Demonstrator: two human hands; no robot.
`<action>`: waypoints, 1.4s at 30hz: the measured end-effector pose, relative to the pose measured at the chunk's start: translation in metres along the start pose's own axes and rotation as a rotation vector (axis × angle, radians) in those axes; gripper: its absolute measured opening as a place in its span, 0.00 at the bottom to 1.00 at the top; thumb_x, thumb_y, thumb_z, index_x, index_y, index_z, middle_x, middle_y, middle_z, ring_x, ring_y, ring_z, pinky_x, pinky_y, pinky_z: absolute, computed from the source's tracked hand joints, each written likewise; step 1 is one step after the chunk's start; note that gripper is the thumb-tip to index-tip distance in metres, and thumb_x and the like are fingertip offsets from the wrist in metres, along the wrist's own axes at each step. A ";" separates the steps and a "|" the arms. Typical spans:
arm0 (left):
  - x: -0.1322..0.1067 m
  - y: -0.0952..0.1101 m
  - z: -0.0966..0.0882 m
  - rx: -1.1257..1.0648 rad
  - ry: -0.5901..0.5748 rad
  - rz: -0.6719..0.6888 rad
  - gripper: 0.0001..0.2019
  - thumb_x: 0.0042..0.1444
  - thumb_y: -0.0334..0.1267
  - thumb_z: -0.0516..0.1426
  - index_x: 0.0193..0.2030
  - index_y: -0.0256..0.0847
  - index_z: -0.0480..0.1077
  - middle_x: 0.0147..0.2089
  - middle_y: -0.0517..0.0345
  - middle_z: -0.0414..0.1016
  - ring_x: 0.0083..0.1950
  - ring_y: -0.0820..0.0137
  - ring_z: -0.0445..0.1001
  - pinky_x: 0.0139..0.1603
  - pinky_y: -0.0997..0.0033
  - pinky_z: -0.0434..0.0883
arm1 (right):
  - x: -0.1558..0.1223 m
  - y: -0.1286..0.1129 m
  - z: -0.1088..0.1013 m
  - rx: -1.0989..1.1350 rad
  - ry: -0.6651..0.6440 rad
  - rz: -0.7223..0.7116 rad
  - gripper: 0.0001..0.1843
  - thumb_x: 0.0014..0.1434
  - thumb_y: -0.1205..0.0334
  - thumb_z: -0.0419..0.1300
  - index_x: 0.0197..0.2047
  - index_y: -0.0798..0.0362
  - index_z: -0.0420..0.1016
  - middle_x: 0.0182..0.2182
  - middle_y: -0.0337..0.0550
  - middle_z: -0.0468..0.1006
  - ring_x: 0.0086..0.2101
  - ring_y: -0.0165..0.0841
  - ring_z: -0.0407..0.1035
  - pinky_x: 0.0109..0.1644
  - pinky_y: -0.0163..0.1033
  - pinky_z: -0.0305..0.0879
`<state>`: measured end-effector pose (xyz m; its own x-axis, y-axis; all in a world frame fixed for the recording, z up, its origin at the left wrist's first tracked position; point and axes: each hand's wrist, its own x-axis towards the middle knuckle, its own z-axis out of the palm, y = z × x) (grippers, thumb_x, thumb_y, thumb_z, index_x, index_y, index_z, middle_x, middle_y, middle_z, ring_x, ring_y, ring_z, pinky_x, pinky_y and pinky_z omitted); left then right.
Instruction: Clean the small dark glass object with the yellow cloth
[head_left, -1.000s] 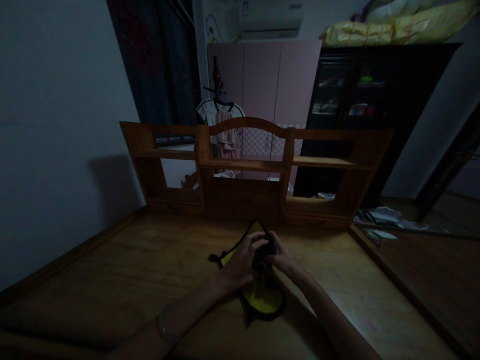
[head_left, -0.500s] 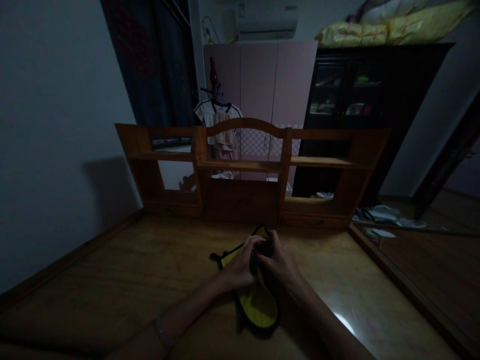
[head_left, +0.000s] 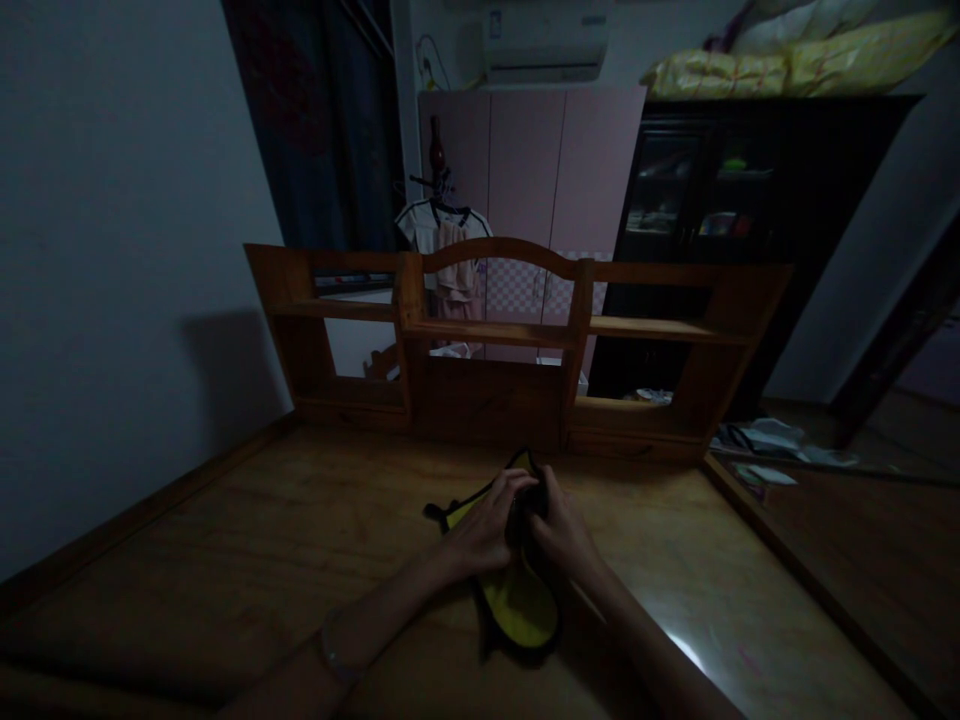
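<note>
1. Bright yellow on the cloth (head_left: 521, 610), edged all round in black.
2. Warm honey-brown with faint wood grain on the tabletop (head_left: 300, 530); the same brown, darker in shadow, on the shelf unit (head_left: 487, 400).
3. Pale pink on the wardrobe (head_left: 540, 170), with a pink-and-white check across its lower band.
4. Near-black on the cabinet (head_left: 825, 180); yellow with reddish markings on the bundle (head_left: 787, 65) above.
5. White with dark trim on the hanging shirt (head_left: 420, 222); white on the air conditioner (head_left: 546, 40); dull grey on the wall (head_left: 112, 250).
</note>
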<state>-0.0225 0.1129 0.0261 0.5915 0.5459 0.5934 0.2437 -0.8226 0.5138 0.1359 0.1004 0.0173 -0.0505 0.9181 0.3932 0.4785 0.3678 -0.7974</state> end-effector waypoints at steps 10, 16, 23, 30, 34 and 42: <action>-0.004 0.005 0.000 0.091 -0.108 0.040 0.40 0.42 0.23 0.56 0.64 0.43 0.49 0.63 0.48 0.51 0.65 0.59 0.54 0.62 0.55 0.61 | 0.012 0.027 -0.002 0.423 -0.122 0.097 0.32 0.37 0.70 0.56 0.50 0.52 0.61 0.38 0.39 0.72 0.42 0.36 0.68 0.44 0.37 0.67; -0.004 0.010 -0.001 0.181 -0.203 0.057 0.41 0.42 0.22 0.56 0.64 0.45 0.48 0.66 0.48 0.49 0.64 0.56 0.55 0.59 0.54 0.65 | 0.012 0.039 -0.007 0.513 -0.172 0.209 0.30 0.35 0.70 0.63 0.45 0.51 0.63 0.34 0.36 0.73 0.35 0.34 0.70 0.35 0.35 0.69; -0.004 0.008 -0.005 0.183 -0.202 0.080 0.42 0.40 0.22 0.56 0.64 0.45 0.47 0.65 0.48 0.50 0.65 0.57 0.53 0.61 0.55 0.62 | 0.009 0.028 -0.007 0.335 -0.128 -0.006 0.34 0.41 0.68 0.62 0.53 0.54 0.59 0.44 0.45 0.73 0.44 0.38 0.69 0.47 0.40 0.68; -0.004 0.010 -0.009 0.186 -0.207 0.045 0.41 0.40 0.25 0.56 0.64 0.45 0.48 0.64 0.49 0.51 0.63 0.57 0.56 0.59 0.55 0.64 | 0.001 0.024 -0.016 -0.086 -0.194 -0.153 0.43 0.50 0.65 0.60 0.66 0.56 0.46 0.45 0.51 0.74 0.44 0.41 0.70 0.45 0.42 0.67; -0.005 0.010 -0.008 0.170 -0.209 0.038 0.43 0.38 0.23 0.55 0.64 0.44 0.47 0.65 0.47 0.50 0.64 0.56 0.56 0.60 0.54 0.63 | 0.000 0.019 -0.017 -0.242 -0.147 -0.159 0.45 0.49 0.61 0.62 0.66 0.57 0.45 0.41 0.50 0.76 0.40 0.42 0.72 0.40 0.41 0.68; -0.003 0.010 -0.007 0.070 -0.104 0.049 0.43 0.37 0.21 0.54 0.64 0.43 0.48 0.63 0.46 0.51 0.65 0.59 0.55 0.62 0.56 0.61 | 0.000 -0.004 -0.014 -0.104 -0.057 -0.127 0.29 0.53 0.63 0.59 0.58 0.51 0.57 0.40 0.44 0.76 0.37 0.37 0.72 0.37 0.36 0.66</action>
<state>-0.0273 0.1040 0.0332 0.6800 0.4881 0.5471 0.2637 -0.8591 0.4387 0.1462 0.0967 0.0272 -0.1649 0.8731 0.4588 0.5533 0.4669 -0.6898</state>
